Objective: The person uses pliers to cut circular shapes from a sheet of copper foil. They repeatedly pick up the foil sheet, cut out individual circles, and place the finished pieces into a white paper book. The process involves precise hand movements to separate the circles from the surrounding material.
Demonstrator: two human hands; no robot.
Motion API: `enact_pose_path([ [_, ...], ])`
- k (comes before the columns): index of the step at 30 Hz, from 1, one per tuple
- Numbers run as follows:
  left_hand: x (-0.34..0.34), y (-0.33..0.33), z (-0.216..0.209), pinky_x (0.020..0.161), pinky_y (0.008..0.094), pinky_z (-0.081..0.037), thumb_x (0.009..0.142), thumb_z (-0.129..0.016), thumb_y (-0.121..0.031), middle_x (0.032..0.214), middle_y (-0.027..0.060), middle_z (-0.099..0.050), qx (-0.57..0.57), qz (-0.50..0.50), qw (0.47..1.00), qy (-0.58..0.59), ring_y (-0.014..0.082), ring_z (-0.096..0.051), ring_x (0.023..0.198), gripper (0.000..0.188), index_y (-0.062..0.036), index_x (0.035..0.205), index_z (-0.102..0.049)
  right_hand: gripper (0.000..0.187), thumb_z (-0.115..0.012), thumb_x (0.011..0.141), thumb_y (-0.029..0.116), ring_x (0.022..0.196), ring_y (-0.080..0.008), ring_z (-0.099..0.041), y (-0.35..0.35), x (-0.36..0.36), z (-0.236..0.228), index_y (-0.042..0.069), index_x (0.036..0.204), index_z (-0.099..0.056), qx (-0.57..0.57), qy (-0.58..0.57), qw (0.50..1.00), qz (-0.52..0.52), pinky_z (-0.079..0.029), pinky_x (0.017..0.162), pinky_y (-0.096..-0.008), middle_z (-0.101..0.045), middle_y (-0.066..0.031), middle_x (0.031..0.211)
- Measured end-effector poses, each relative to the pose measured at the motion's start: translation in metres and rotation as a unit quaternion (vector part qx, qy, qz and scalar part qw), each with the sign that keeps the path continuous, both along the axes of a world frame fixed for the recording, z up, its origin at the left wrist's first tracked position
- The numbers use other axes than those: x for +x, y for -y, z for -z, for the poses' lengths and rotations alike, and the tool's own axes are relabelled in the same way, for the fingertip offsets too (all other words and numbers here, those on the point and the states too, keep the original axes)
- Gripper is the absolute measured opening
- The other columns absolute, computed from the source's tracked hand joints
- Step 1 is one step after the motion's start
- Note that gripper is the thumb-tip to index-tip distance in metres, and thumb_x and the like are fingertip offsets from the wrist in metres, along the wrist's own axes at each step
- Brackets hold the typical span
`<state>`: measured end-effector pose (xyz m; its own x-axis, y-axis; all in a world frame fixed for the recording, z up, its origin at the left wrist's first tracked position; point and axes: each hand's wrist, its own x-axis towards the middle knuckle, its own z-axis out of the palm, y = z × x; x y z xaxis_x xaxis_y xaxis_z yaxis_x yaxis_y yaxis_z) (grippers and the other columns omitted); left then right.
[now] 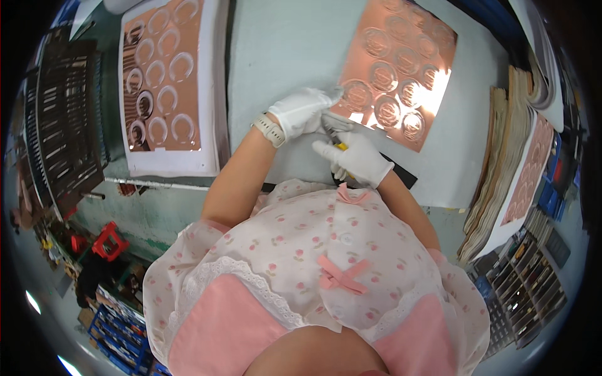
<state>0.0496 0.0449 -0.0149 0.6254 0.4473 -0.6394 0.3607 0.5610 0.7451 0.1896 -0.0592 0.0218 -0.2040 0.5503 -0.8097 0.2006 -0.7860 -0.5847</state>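
A copper-coloured sheet (pixel 401 59) with rows of round embossed shapes lies tilted on the pale table. My left hand (pixel 304 113), in a white glove, is closed at the near left corner of this sheet, its fingertips on the edge. Just to the right and nearer my body, my gloved right hand (pixel 360 160) holds a small hand tool with a yellow part (pixel 342 146). The tool's dark metal end points toward my left hand's fingers. Its exact kind is hard to make out, as the gloves cover most of it.
On the left, another embossed copper sheet (pixel 169 81) lies on a white stack (pixel 210 160). A flat black piece (pixel 402 172) sits beside my right wrist. Brown-edged layers (pixel 498 144) are stacked on the right, near a third copper sheet (pixel 532 169). A red stool (pixel 110 241) stands at lower left.
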Motion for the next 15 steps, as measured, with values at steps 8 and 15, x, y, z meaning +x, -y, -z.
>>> enact_pose_path([
  [8, 0.006, 0.017, -0.025, 0.051, 0.0290, -0.053, 0.091, -0.054, -0.046, 0.074, 0.0154, -0.065, -0.114, -0.151, 0.981, -0.039, 0.0203, -0.065, 0.060, 0.053, 0.0013, 0.114, -0.048, 0.023, -0.065, 0.086, 0.026, 0.064, -0.0078, -0.051, 0.047, 0.052, -0.031, 0.005, 0.083, -0.058, -0.004, -0.116, 0.987, 0.111, -0.042, 0.060, -0.0225, -0.058, -0.0003, 0.072],
  [15, -0.027, 0.016, 0.003, 0.036, 0.0258, -0.039, 0.094, -0.053, -0.032, 0.056, 0.0060, -0.055, 0.029, -0.265, 0.958, -0.104, 0.0146, -0.052, 0.040, 0.032, -0.0010, 0.086, -0.056, 0.028, -0.068, 0.085, 0.028, 0.050, -0.0112, -0.053, 0.098, 0.095, -0.022, 0.001, 0.083, -0.059, -0.037, 0.082, 0.954, 0.285, -0.043, 0.047, -0.0248, -0.058, -0.0040, 0.061],
])
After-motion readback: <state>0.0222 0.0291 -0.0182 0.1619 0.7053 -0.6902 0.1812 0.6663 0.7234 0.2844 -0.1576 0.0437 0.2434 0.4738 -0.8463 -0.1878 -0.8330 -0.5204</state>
